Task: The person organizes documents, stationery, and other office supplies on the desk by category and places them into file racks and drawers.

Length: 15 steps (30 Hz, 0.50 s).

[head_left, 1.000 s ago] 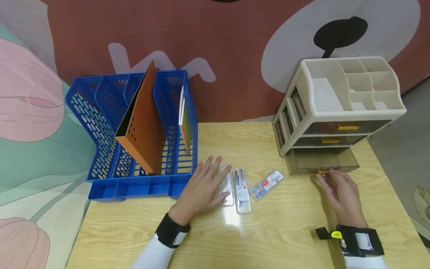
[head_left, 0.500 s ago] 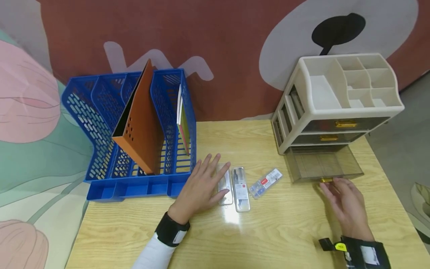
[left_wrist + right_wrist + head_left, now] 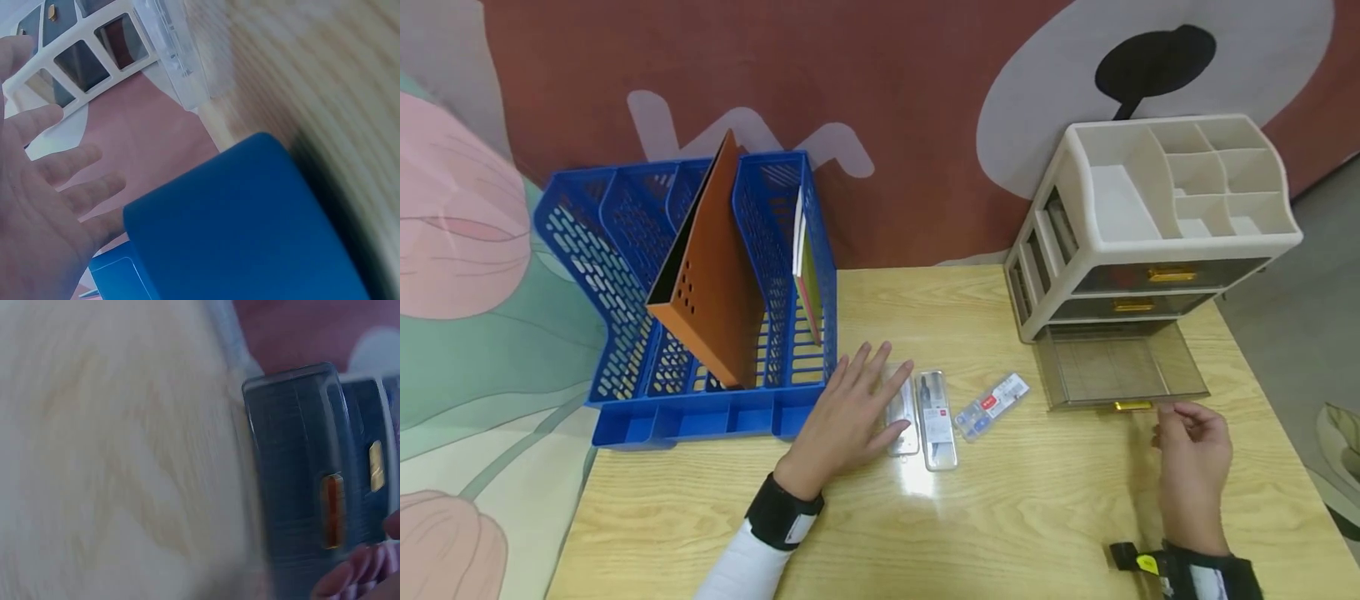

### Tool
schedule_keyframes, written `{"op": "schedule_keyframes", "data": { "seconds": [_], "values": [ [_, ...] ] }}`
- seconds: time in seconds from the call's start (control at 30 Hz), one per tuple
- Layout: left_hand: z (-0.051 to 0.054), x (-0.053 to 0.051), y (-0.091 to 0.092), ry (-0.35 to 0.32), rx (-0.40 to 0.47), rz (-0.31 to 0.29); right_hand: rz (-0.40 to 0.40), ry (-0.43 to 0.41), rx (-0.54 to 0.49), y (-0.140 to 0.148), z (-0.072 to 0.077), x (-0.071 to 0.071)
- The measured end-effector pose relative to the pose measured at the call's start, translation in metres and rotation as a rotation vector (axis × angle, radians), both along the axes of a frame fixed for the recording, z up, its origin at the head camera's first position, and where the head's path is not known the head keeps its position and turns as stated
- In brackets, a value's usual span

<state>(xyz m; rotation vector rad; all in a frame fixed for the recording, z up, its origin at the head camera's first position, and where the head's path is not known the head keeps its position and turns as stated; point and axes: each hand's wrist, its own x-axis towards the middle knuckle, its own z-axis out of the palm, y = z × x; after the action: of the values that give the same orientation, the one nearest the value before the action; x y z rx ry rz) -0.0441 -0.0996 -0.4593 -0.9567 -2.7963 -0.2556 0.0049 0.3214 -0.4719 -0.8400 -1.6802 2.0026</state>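
In the head view, my left hand (image 3: 848, 417) is held over the table with its fingers spread, beside the front of the blue rack and partly covering a clear case (image 3: 906, 421). To the right of that case lie a slim clear case (image 3: 937, 425) with a dark pen-like tool and a label, and a tilted clear case (image 3: 991, 407) with blue pieces inside. My right hand (image 3: 1195, 454), fingers loosely bent and holding nothing, is just in front of the pulled-out bottom drawer (image 3: 1116, 367), right of its gold handle (image 3: 1132, 407). The drawer is see-through; nothing shows inside.
A white drawer cabinet (image 3: 1197, 247) with top compartments stands at the back right, its two upper drawers pushed in. On the left, a blue file rack (image 3: 700, 421) holds an orange folder (image 3: 718, 292) and thin booklets (image 3: 806, 279). A patterned cloth hangs behind the table (image 3: 925, 317).
My right hand has pulled the bottom drawer further out toward me, then let go of its handle and shifted to the right. My left hand has stayed over the clear case.
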Motion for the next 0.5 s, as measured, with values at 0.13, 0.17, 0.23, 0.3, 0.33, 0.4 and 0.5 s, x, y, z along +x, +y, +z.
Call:
{"op": "schedule_keyframes", "data": {
  "seconds": [0.13,0.17,0.23,0.3,0.33,0.4,0.5],
  "values": [
    [0.001,0.002,0.002,-0.006,-0.015,-0.005,-0.011,0.15,0.492,-0.019,0.012,0.009],
    [0.001,0.002,0.002,-0.005,-0.016,-0.008,0.023,0.219,0.588,-0.023,0.015,0.01],
    [0.001,0.002,0.002,-0.003,-0.018,-0.013,0.114,0.359,0.746,-0.033,0.022,0.01],
    [0.0,0.002,0.003,-0.004,-0.016,-0.02,0.203,0.482,0.875,-0.042,0.027,0.008],
    [0.0,0.002,0.004,-0.005,-0.017,-0.022,0.241,0.538,0.923,-0.047,0.029,0.007],
    [-0.001,0.002,0.005,-0.006,-0.02,-0.026,0.297,0.597,1.014,-0.055,0.033,0.002],
    [-0.002,0.003,0.006,-0.014,-0.031,-0.025,0.397,0.645,1.09,-0.065,0.034,-0.006]
  ]
}}
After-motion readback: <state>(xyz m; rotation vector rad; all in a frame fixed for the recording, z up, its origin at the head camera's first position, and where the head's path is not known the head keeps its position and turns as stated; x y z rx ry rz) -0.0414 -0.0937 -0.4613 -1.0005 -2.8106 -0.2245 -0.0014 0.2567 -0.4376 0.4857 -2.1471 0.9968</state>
